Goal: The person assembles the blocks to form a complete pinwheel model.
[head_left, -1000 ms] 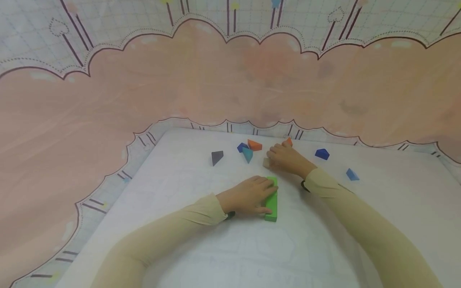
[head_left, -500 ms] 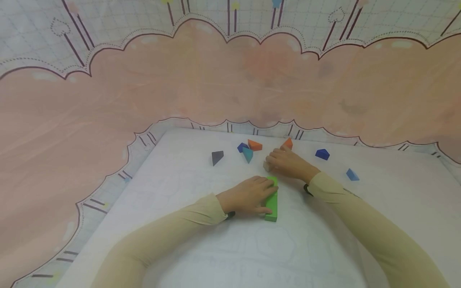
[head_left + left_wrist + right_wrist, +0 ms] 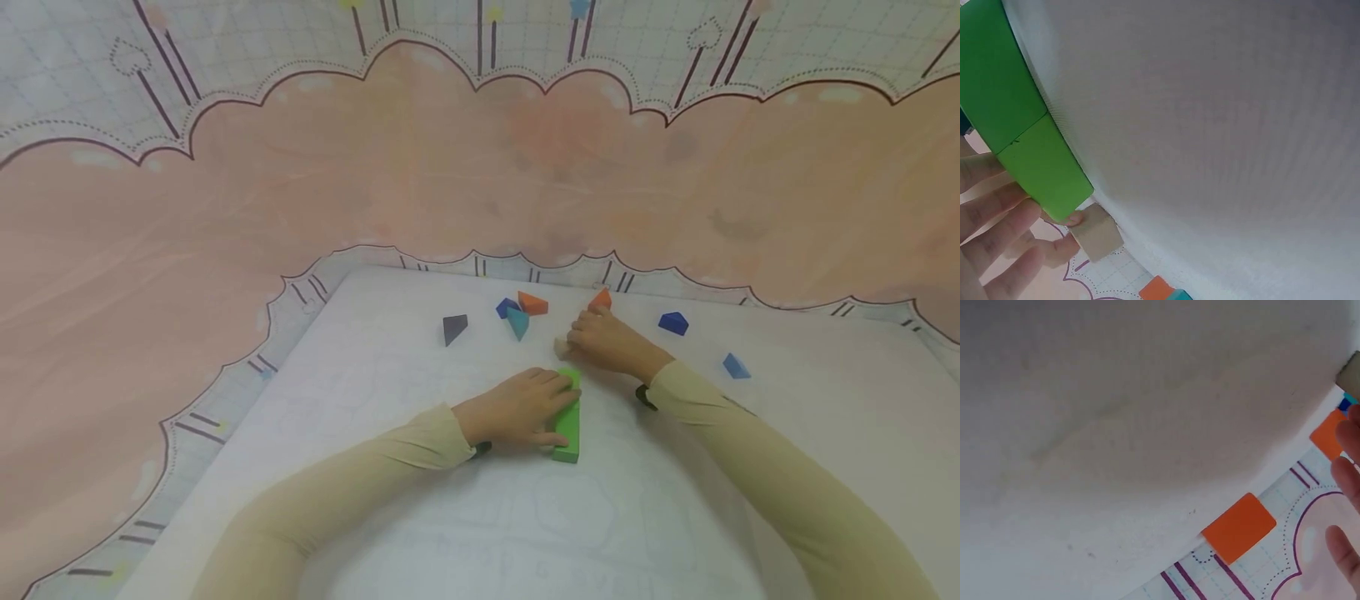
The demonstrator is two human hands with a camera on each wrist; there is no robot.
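Observation:
My left hand (image 3: 517, 406) rests across a green block (image 3: 567, 429) near the middle of the table, fingers fairly straight over it and thumb by its near end. In the left wrist view, a darker green block (image 3: 1000, 75) and a lime green block (image 3: 1047, 165) lie end to end. My right hand (image 3: 617, 343) pinches a small beige wooden block (image 3: 561, 347) just past the green one's far end. The beige block (image 3: 1097, 232) appears right beside the lime block's end in the left wrist view, with the right hand's fingertips at it.
Farther back on the white table (image 3: 375, 358) lie a dark grey block (image 3: 454, 328), a blue block (image 3: 506, 308), a teal block (image 3: 518, 323) and two orange blocks, one (image 3: 533, 303) left of the other (image 3: 601, 299). A dark blue block (image 3: 673, 323) and a light blue block (image 3: 736, 366) lie to the right.
My right hand has moved a little nearer and to the right with the beige block, which is now closer to the green block's far end. My left hand has stayed in place.

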